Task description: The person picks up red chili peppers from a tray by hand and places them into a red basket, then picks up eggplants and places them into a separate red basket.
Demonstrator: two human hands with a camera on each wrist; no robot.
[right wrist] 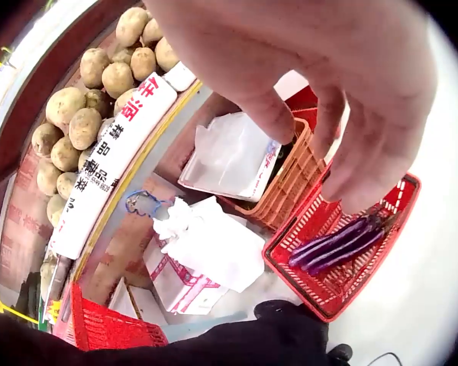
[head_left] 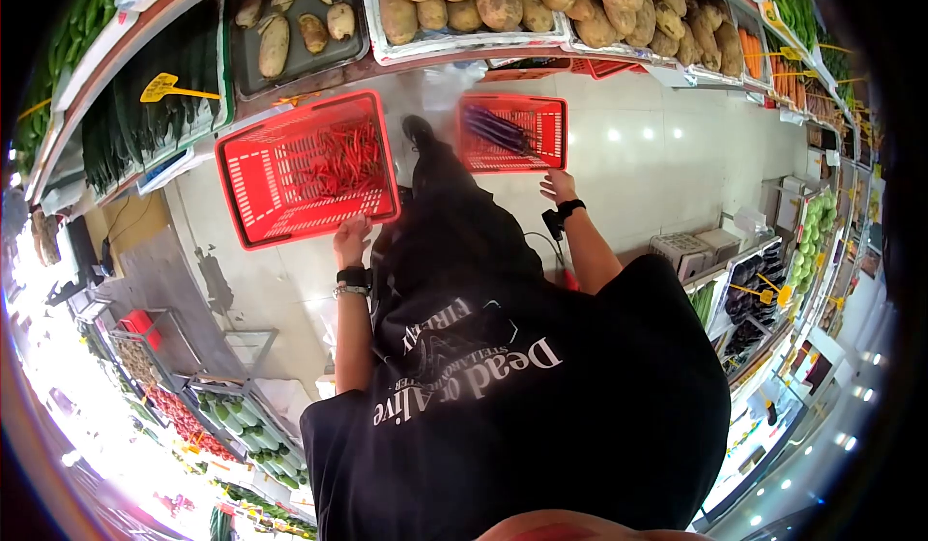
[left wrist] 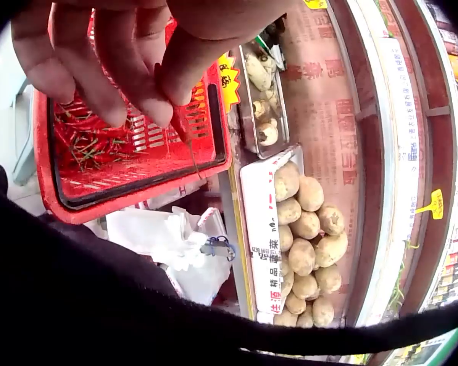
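In the head view, a red basket holding a heap of red chilies is at the left. Beside its near edge is my left hand; in the left wrist view that hand pinches one red chili between thumb and finger, its thin stem pointing down over the basket. My right hand is by the near corner of a second red basket with long purple eggplants. Seen from the right wrist, that hand hangs with loosely bent fingers and nothing in them, above the eggplants.
Potatoes and a tray of root vegetables line the shelf ahead. Below it, a white plastic bag lies on boxes beside an orange crate. Pale tiled floor extends to the right, with more produce stands beyond.
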